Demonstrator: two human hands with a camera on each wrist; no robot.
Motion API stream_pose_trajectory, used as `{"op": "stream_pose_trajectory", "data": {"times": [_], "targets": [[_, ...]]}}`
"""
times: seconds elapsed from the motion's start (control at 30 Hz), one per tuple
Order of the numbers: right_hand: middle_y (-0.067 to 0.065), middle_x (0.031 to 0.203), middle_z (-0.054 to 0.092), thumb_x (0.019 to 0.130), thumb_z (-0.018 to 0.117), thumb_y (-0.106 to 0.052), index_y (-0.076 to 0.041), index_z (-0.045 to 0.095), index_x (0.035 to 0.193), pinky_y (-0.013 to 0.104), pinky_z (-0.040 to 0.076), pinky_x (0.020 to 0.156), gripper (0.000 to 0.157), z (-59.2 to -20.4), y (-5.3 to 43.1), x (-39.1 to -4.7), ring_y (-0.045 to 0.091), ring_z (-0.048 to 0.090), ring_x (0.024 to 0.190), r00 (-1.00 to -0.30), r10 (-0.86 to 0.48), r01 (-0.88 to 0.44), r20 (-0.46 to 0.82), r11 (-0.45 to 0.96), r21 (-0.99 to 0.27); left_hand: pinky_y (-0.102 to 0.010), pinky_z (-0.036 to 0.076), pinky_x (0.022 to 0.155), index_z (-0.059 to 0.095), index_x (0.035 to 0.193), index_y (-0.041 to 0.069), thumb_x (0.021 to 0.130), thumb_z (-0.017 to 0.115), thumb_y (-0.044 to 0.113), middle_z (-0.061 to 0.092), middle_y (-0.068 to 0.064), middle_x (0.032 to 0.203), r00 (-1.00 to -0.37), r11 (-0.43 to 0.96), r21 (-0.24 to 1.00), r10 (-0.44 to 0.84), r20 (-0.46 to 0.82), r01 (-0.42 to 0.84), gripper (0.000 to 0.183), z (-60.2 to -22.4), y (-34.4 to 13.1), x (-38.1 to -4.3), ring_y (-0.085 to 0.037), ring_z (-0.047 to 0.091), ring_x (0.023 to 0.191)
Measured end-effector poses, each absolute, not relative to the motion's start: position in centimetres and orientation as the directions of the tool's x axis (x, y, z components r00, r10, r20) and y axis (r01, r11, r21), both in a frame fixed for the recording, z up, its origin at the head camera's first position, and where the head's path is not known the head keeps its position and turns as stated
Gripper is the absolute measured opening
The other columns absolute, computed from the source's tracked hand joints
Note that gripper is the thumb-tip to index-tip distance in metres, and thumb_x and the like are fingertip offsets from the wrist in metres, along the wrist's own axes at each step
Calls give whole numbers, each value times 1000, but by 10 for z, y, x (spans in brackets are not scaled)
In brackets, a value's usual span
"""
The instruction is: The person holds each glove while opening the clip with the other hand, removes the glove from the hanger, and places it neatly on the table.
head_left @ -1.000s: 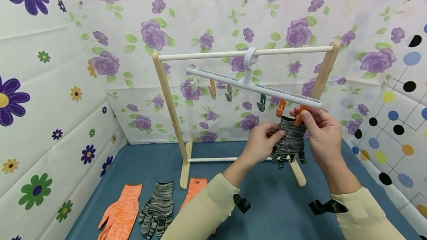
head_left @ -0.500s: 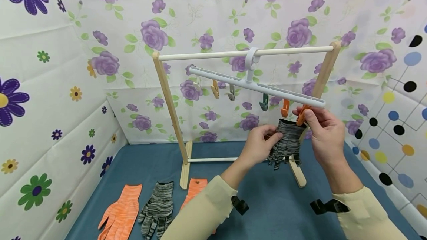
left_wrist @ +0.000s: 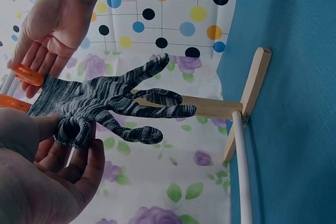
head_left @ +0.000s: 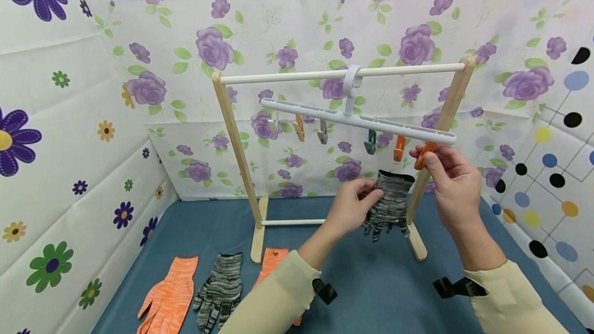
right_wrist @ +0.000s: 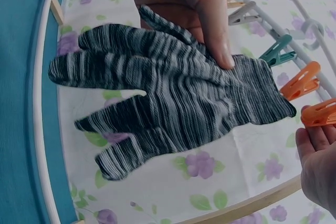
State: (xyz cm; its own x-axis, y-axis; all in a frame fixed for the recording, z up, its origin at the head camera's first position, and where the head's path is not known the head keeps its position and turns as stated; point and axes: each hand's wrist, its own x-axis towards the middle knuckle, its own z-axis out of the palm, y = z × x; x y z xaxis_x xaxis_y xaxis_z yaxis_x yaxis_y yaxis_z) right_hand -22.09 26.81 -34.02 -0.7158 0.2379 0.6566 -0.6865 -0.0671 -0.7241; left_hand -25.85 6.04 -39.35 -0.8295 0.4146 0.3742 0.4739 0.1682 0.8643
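A black-and-grey striped knit glove (head_left: 391,200) hangs fingers down from my left hand (head_left: 349,206), which pinches its side below the cuff between thumb and fingers. My right hand (head_left: 457,184) pinches an orange clothespin (head_left: 424,156) at the right end of the grey hanger (head_left: 394,127). In the right wrist view, a gap shows between the glove's dark cuff edge (right_wrist: 286,109) and this clothespin. Another orange clothespin (head_left: 399,148) dangles just left of it. The hanger tilts down toward my right hand, its hook (head_left: 351,80) over the rack's top rod.
A wooden rack (head_left: 236,148) with white rods stands on the blue cloth (head_left: 357,293). Green (head_left: 370,143), grey (head_left: 322,132), tan (head_left: 299,128) and white clothespins hang farther left. An orange glove (head_left: 169,293), a striped glove (head_left: 220,287) and another orange one lie front left.
The left hand has drawn the glove left and down, away from the orange clothespin. The right hand has kept hold of the clothespin, and the hanger's right end has risen slightly.
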Motion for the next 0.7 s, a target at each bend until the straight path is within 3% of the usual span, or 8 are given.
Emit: {"op": "stream_pose_trajectory", "data": {"times": [0.7], "targets": [[24, 130, 70, 106, 62, 2, 10, 61, 141, 29, 50, 107, 37, -340, 268, -219, 26, 72, 116, -704, 242, -703, 667, -103, -704, -24, 54, 77, 74, 125, 3, 108, 67, 20, 75, -2, 106, -858, 190, 885, 398, 326, 425, 25, -402, 27, -245, -5, 64, 87]]}}
